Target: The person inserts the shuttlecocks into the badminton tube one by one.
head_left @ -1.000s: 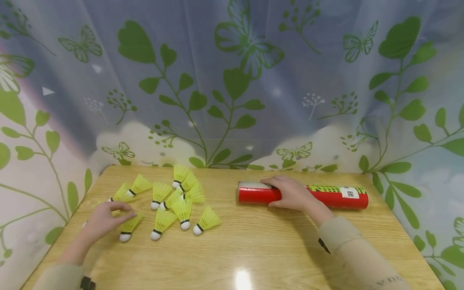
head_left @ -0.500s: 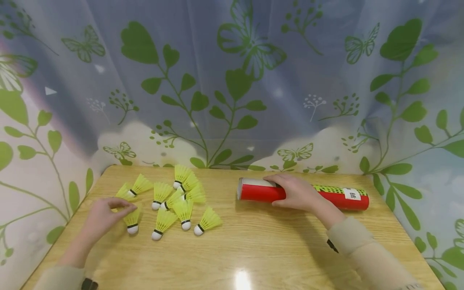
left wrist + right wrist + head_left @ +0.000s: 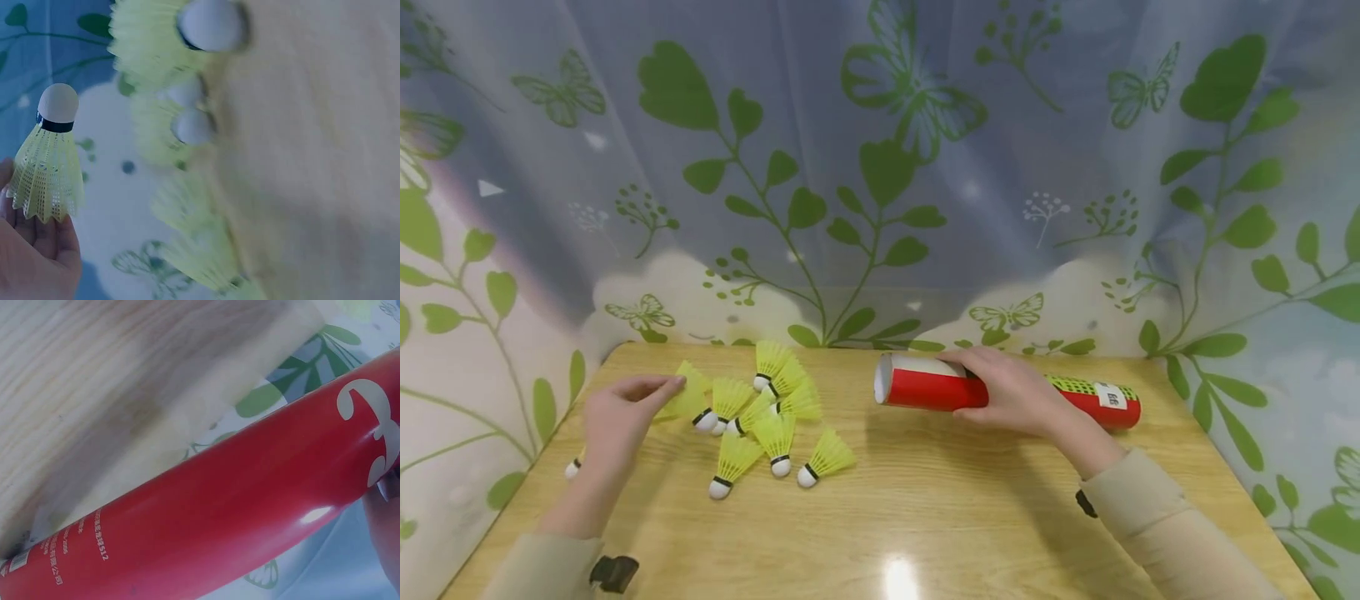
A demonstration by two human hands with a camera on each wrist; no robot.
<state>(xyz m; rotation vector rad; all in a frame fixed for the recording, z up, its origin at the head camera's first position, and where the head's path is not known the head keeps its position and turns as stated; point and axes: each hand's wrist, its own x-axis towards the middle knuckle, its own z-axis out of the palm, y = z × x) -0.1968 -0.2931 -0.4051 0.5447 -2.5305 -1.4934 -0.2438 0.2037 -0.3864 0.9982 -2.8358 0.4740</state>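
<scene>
My left hand pinches a yellow shuttlecock by its skirt. In the left wrist view its white cork points up, away from the fingers. On the table's left half lie several more yellow shuttlecocks, some overlapping in a cluster just right of this hand. My right hand grips a red shuttlecock tube around its middle from above. The tube's left end is raised and faces the shuttlecocks, while its right end sits lower. Across the right wrist view stretches the red side of the tube, with pale printing on it.
The wooden table meets a curtain with a leaf and butterfly print at its back and sides. Partly behind my left hand, a lone shuttlecock lies near the left table edge.
My left hand has lifted a shuttlecock from the front left and carried it rightward and toward the back. My right hand has raised the tube's left end and shifted it slightly left.
</scene>
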